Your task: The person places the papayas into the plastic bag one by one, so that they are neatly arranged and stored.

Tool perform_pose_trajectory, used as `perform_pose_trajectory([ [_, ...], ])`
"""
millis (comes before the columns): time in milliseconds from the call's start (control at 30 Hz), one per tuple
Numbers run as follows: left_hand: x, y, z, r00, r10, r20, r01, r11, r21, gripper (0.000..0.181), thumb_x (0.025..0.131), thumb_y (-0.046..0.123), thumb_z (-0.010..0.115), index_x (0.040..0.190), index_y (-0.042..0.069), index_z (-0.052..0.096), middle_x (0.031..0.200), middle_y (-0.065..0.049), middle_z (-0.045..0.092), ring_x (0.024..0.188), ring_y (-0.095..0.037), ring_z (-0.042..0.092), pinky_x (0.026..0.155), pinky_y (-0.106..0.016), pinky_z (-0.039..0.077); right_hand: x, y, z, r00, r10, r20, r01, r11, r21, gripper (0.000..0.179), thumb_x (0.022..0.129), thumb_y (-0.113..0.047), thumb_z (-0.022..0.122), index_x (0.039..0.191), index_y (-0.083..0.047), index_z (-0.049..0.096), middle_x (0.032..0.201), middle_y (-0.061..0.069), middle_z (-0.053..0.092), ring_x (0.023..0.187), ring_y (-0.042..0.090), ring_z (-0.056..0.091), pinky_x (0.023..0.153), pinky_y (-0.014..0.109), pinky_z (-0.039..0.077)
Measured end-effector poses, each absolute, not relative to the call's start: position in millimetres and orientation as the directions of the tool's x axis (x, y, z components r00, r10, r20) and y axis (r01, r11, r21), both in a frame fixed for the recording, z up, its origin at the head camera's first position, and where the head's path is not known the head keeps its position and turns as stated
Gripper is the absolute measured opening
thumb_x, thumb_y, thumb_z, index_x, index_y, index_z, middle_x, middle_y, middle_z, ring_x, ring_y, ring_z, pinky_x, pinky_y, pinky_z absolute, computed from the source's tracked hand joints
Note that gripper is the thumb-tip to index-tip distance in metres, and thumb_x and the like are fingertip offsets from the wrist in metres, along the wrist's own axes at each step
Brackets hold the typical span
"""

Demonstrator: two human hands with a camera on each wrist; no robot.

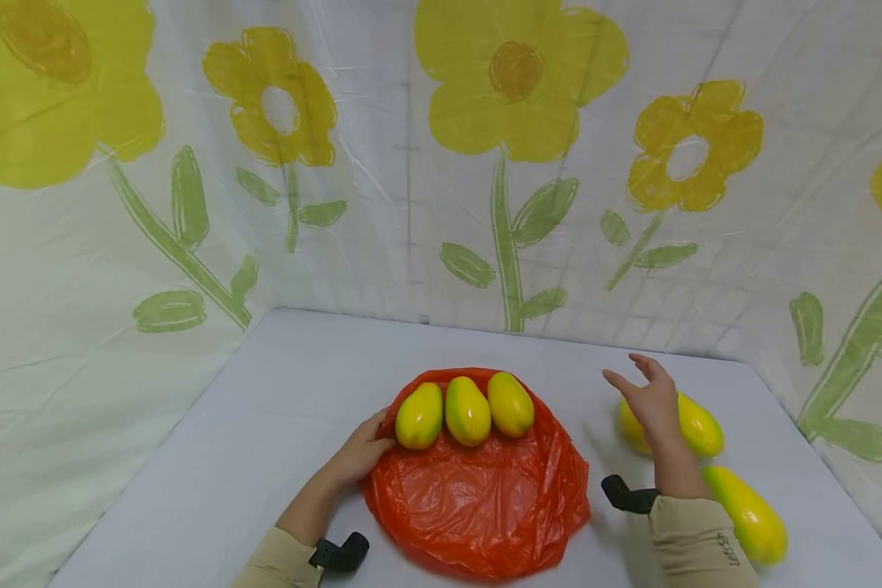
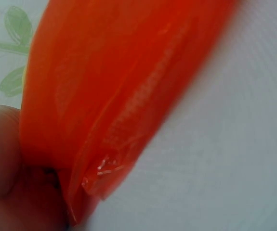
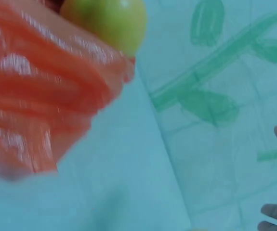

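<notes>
A red plastic bag (image 1: 478,506) lies spread in a rounded shape on the table. Three yellow-green papayas (image 1: 468,411) sit side by side at its far end. My left hand (image 1: 363,449) grips the bag's left edge; in the left wrist view the thumb (image 2: 1,154) is against the folded plastic (image 2: 104,106). Held above the table to the right of the bag, my right hand (image 1: 654,400) has its thumb and fingers spread, with nothing between them. Yellow fruit (image 1: 698,425) shows on both sides of that hand; whether it is one papaya or two I cannot tell.
Another papaya (image 1: 750,518) lies nearer on the right, partly behind the right sleeve (image 1: 698,539). The white table (image 1: 265,425) meets a hanging sheet with yellow flowers (image 1: 382,245) at its back and sides.
</notes>
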State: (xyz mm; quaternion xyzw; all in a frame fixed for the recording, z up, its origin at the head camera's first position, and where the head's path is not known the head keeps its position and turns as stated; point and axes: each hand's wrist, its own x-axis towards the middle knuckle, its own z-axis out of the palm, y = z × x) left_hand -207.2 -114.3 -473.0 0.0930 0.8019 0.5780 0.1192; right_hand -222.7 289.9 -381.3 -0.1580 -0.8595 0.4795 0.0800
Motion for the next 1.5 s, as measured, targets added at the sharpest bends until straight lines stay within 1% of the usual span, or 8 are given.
perform_pose_trajectory([
  [167, -207.4, -114.3, -472.5, -0.954, 0.284, -0.093, 0.003, 0.319, 0.948, 0.051, 0.090, 0.003, 0.044, 0.141, 0.006, 0.037, 0.139, -0.019, 0.045, 0.106, -0.025, 0.056, 0.090, -0.043, 0.052, -215.6, 307.2, -382.6, -0.914, 0.401, -0.061, 0.271, 0.492, -0.827, 0.074, 0.088, -0.041, 0.058, 0.146, -0.007, 0.028, 0.153, 0.019, 0.021, 0.139, 0.039, 0.019, 0.111, 0.054, 0.025],
  [433, -206.6, -114.5, -472.3, -0.954, 0.285, -0.089, 0.007, 0.319, 0.948, 0.051, 0.090, 0.002, 0.045, 0.141, 0.006, 0.037, 0.139, -0.019, 0.044, 0.110, -0.027, 0.054, 0.091, -0.044, 0.051, -209.9, 320.1, -390.2, -0.891, 0.435, -0.127, 0.354, 0.493, -0.795, 0.073, 0.089, -0.041, 0.054, 0.147, -0.007, 0.025, 0.153, 0.022, 0.019, 0.137, 0.042, 0.021, 0.110, 0.054, 0.027],
  [767, -205.4, -114.5, -472.1, -0.953, 0.289, -0.090, -0.001, 0.293, 0.956, 0.052, 0.091, 0.005, 0.046, 0.142, 0.006, 0.035, 0.140, -0.019, 0.044, 0.105, -0.024, 0.056, 0.087, -0.043, 0.053, -208.4, 326.2, -398.4, -0.905, 0.407, -0.123, 0.337, 0.509, -0.792, 0.074, 0.090, -0.036, 0.055, 0.146, -0.002, 0.022, 0.150, 0.025, 0.025, 0.137, 0.041, 0.025, 0.111, 0.051, 0.028],
  [933, -205.7, -115.0, -472.2, -0.952, 0.296, -0.084, 0.006, 0.290, 0.957, 0.053, 0.091, 0.004, 0.046, 0.143, 0.006, 0.034, 0.141, -0.019, 0.043, 0.109, -0.025, 0.056, 0.087, -0.043, 0.053, -211.4, 327.4, -403.9, -0.913, 0.387, -0.131, 0.339, 0.538, -0.772, 0.077, 0.089, -0.042, 0.055, 0.146, -0.002, 0.022, 0.149, 0.025, 0.025, 0.135, 0.042, 0.025, 0.110, 0.053, 0.028],
  [1067, -206.9, -114.8, -472.9, -0.949, 0.302, -0.095, 0.000, 0.298, 0.954, 0.054, 0.091, 0.005, 0.046, 0.143, 0.007, 0.033, 0.142, -0.018, 0.042, 0.109, -0.025, 0.056, 0.087, -0.041, 0.053, -213.0, 328.6, -409.6, -0.919, 0.370, -0.138, 0.341, 0.568, -0.749, 0.076, 0.090, -0.041, 0.055, 0.146, -0.002, 0.022, 0.149, 0.026, 0.025, 0.135, 0.043, 0.025, 0.110, 0.054, 0.027],
  [1200, -207.1, -114.7, -472.5, -0.950, 0.297, -0.098, 0.002, 0.317, 0.948, 0.054, 0.091, 0.006, 0.046, 0.143, 0.007, 0.033, 0.142, -0.018, 0.042, 0.111, -0.026, 0.055, 0.088, -0.041, 0.053, -214.0, 328.1, -414.2, -0.934, 0.330, -0.134, 0.317, 0.597, -0.737, 0.075, 0.090, -0.041, 0.055, 0.145, -0.001, 0.024, 0.148, 0.026, 0.026, 0.134, 0.043, 0.025, 0.110, 0.055, 0.025],
  [1367, -206.7, -114.8, -471.6, -0.953, 0.284, -0.108, -0.012, 0.319, 0.948, 0.053, 0.091, 0.005, 0.046, 0.143, 0.007, 0.034, 0.141, -0.018, 0.043, 0.106, -0.024, 0.057, 0.086, -0.040, 0.054, -214.5, 322.6, -419.3, -0.947, 0.289, -0.142, 0.296, 0.609, -0.736, 0.075, 0.090, -0.041, 0.055, 0.146, -0.002, 0.024, 0.147, 0.027, 0.026, 0.130, 0.042, 0.028, 0.109, 0.056, 0.027],
  [1500, -206.4, -115.1, -472.1, -0.951, 0.288, -0.108, -0.012, 0.315, 0.949, 0.053, 0.091, 0.005, 0.045, 0.143, 0.006, 0.034, 0.141, -0.019, 0.042, 0.104, -0.024, 0.057, 0.085, -0.040, 0.055, -216.1, 316.6, -425.0, -0.952, 0.266, -0.149, 0.288, 0.627, -0.724, 0.079, 0.088, -0.043, 0.056, 0.147, -0.002, 0.021, 0.147, 0.028, 0.024, 0.126, 0.043, 0.030, 0.106, 0.058, 0.029],
])
